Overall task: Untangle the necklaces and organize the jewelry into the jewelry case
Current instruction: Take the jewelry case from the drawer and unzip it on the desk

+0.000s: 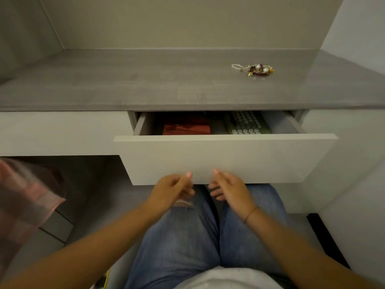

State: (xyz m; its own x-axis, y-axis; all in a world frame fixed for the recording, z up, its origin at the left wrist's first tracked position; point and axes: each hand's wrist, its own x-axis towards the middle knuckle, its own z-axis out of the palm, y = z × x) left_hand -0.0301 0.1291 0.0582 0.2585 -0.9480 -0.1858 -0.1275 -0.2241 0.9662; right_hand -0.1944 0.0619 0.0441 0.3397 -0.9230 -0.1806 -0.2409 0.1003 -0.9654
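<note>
Grey worktop (145, 80): tangled jewelry (255, 69) rear right, untouched. Drawer (225, 157) part open. Left hand (170, 190), right hand (231, 188): each grip curled on drawer's lower edge. Step: likely fetching case. Next: pull wider.

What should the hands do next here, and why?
Probably pull the drawer further out. It is only partly open, the left hand and right hand are at its lower edge, and the red item inside is half hidden under the desk top. The jewelry lies untouched on top.
</note>
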